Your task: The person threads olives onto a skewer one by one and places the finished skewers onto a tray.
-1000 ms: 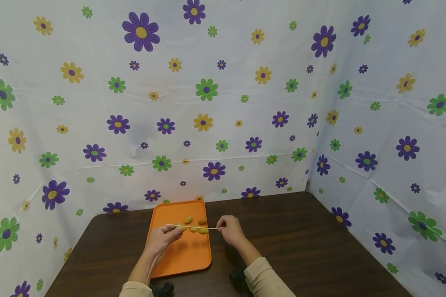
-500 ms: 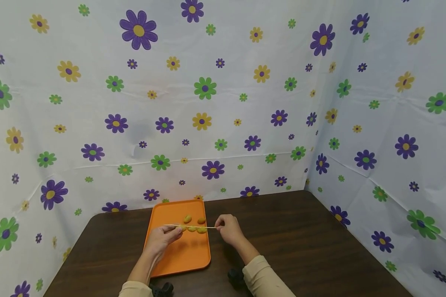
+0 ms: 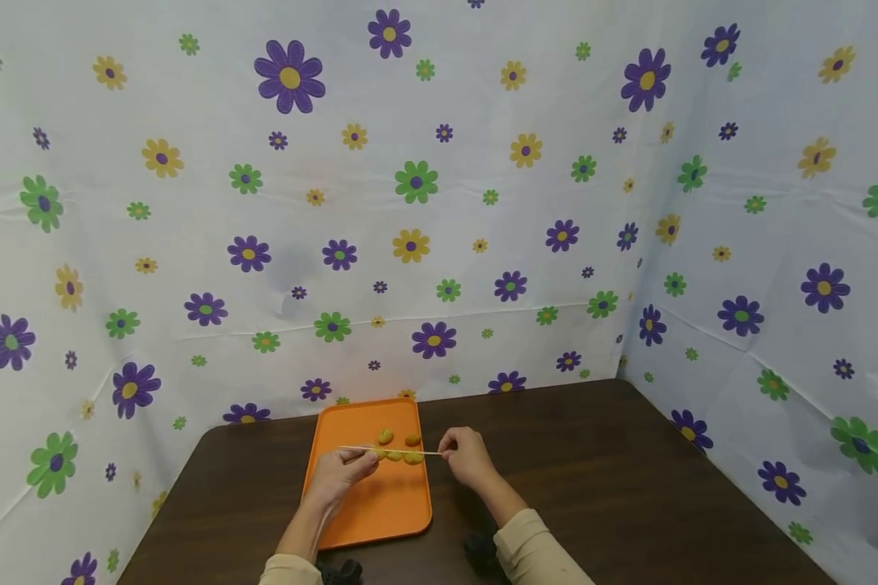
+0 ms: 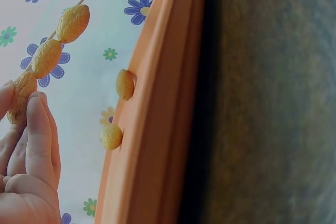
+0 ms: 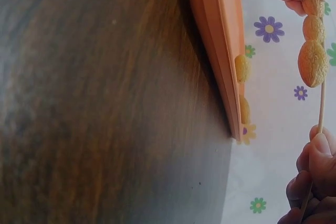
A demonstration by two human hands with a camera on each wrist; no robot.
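Above an orange tray, a thin stick carries three yellow lumps. The left hand pinches the nearest lump between fingertips; the right hand pinches the bare stick.

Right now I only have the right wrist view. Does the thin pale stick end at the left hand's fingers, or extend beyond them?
Observer: Beyond. In the head view, the thin pale stick extends past the fingertips of the left hand.
Operator: Where do the two loose yellow-brown oval pieces sit?
Observer: In the far half of the rectangular orange tray, nearer its right edge.
Operator: Is my right hand over it?
Observer: No, the head view shows it right of the tray, against the dark brown table.
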